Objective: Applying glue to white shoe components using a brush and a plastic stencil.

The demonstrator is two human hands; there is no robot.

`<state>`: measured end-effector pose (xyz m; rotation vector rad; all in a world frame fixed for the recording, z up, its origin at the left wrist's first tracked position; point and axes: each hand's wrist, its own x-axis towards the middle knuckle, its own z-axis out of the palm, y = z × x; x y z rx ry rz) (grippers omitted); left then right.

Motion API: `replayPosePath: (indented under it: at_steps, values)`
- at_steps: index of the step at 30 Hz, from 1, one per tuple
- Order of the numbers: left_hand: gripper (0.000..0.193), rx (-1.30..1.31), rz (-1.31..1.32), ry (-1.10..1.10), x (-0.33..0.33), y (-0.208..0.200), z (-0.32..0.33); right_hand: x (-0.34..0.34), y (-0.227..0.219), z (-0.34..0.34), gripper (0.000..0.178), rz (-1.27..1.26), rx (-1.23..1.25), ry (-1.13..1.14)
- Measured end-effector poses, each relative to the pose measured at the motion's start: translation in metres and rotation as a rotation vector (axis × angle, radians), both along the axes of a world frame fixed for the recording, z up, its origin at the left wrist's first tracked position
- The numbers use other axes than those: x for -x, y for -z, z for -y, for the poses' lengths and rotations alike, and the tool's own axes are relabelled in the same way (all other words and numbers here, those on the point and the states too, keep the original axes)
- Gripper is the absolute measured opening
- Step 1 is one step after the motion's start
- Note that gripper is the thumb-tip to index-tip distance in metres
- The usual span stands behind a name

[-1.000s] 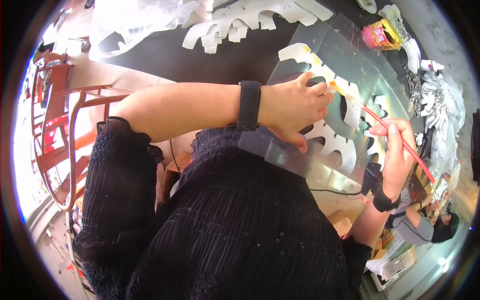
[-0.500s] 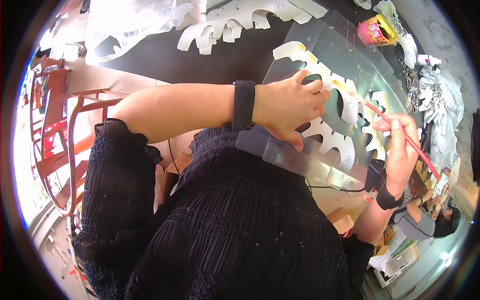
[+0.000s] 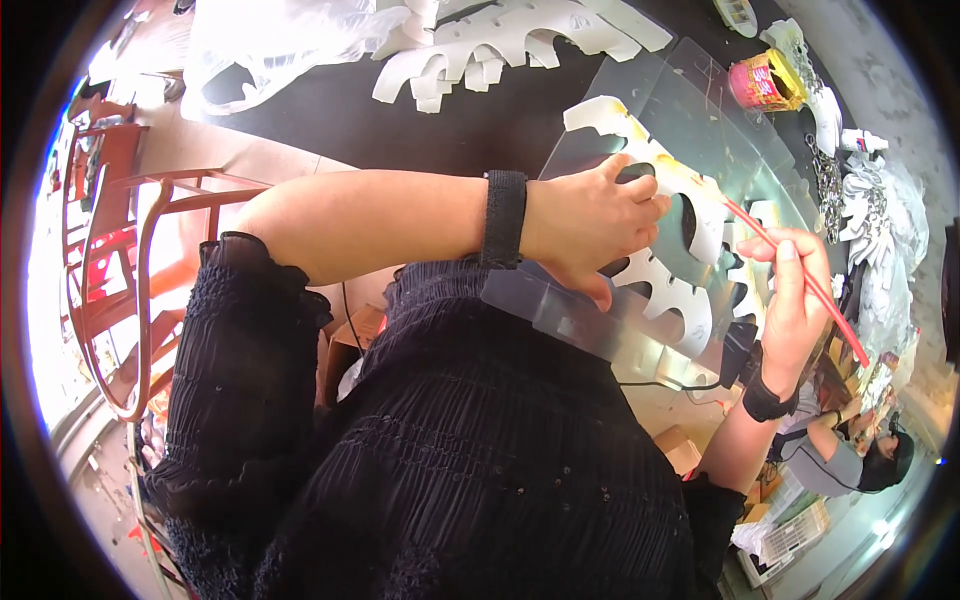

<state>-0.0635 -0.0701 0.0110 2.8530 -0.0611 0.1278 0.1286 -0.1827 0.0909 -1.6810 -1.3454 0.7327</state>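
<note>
My left hand (image 3: pixel 598 218) rests with fingers spread on a white cut-out strip (image 3: pixel 618 118), which has scalloped edges and yellowish smears along its upper side. In my right hand (image 3: pixel 798 300) is a thin red brush (image 3: pixel 845 325), pinched between thumb and fingers. Its tip meets the smeared edge of the strip or hovers just over it; I cannot tell which. Closer to my body another scalloped white piece (image 3: pixel 668 295) lies on the clear plastic sheet (image 3: pixel 655 90), partly hidden by my left hand.
Beyond my left hand, several white scalloped strips (image 3: pixel 520 40) lie on the dark table (image 3: pixel 420 130) beside a clear plastic bag (image 3: pixel 290 40). A pink and yellow tub (image 3: pixel 765 82) and metal chains (image 3: pixel 825 180) are at the right. A chair (image 3: pixel 150 270) stands left; another person (image 3: pixel 835 460) sits at lower right.
The whole view has shifted slightly, with the table things now a little lower and further right. My right hand and the brush have edged left along the strip. The left hand keeps its place.
</note>
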Motion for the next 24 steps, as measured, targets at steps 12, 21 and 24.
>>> replayPosePath:
  at_steps: [12,21,24]
  values:
    - [0.075,-0.014,0.011,-0.017,0.001,0.002,0.001,0.003,0.005,-0.002,0.015,0.004,-0.021,0.008]
    - [0.074,-0.017,0.003,-0.013,0.001,0.001,0.001,-0.002,0.001,0.006,0.014,-0.001,0.007,-0.045]
    - [0.074,-0.034,0.017,-0.018,0.004,0.003,0.000,-0.002,-0.003,0.011,0.013,-0.002,0.037,-0.024]
